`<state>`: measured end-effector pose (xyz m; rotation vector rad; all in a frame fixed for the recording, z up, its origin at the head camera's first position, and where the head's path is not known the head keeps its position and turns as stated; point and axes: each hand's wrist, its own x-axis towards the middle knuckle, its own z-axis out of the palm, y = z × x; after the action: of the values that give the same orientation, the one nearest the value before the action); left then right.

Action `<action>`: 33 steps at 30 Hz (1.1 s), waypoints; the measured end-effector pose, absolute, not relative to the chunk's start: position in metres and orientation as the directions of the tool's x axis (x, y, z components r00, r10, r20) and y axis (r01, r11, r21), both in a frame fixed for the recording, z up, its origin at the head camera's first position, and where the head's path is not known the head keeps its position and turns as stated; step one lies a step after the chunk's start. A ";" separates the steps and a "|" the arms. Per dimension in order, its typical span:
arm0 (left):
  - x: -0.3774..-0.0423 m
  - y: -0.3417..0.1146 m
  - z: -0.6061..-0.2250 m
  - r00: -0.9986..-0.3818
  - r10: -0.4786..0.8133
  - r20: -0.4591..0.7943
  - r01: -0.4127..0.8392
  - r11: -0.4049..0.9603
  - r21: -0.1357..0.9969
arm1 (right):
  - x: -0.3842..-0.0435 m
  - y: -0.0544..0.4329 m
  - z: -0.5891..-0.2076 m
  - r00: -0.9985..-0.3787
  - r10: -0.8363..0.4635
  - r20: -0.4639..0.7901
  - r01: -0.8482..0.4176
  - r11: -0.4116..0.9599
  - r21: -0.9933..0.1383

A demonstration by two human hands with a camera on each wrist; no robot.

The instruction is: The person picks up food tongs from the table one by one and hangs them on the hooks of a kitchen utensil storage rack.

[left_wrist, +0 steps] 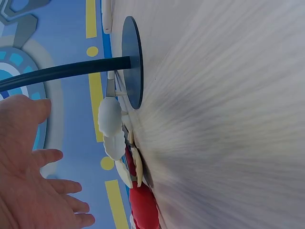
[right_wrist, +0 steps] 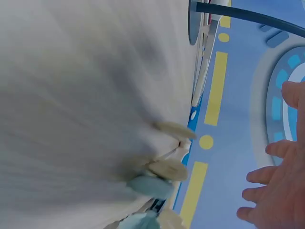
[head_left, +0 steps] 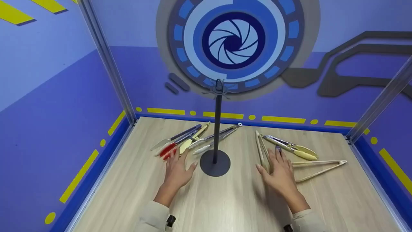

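Observation:
My left hand (head_left: 177, 170) hangs above the table with its fingers spread and nothing in it, as the left wrist view also shows. Just beyond it lie red-tipped tongs (head_left: 168, 150), cream-yellow tongs (head_left: 189, 141) and metal tongs with white tips (head_left: 203, 148). Over on the other side, my right hand (head_left: 280, 174) is also spread and holds nothing. Around it are beige tongs (head_left: 260, 149), metal tongs with pale yellow tips (head_left: 302, 151) and another beige pair (head_left: 325, 170) whose left end it hides. A dark tip (head_left: 278, 149) shows beyond its fingers.
Between the hands stands a dark metal stand (head_left: 218, 125) with a round base (head_left: 215, 166) and hooks (head_left: 219, 91) on top. Tongs with dark handles (head_left: 188, 130) lie at the back left. Printed blue walls (head_left: 138, 74) enclose the wooden table (head_left: 222, 203).

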<state>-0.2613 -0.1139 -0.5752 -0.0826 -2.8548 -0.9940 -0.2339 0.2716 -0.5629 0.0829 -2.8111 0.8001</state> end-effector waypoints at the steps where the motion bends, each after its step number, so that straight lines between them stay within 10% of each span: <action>1: -0.261 -0.113 -0.575 -0.992 0.010 0.128 0.088 0.783 0.616 | -0.235 0.269 -0.561 -0.974 -0.001 0.227 -0.122 0.846 -0.520; 16: -0.259 -0.114 -0.583 -0.984 0.017 0.177 0.120 0.799 0.590 | -0.281 0.179 -0.504 -0.933 -0.220 0.285 -0.359 0.615 -0.702; 33: -0.259 -0.117 -0.585 -0.992 0.031 0.120 0.098 0.792 0.603 | -0.313 0.109 -0.484 -0.913 -0.084 0.399 -0.403 0.344 -0.848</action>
<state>-0.2594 -0.1171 -0.5846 -0.1042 -2.8748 -0.9758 -0.3129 0.1088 -0.4841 0.4348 -2.3257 1.5929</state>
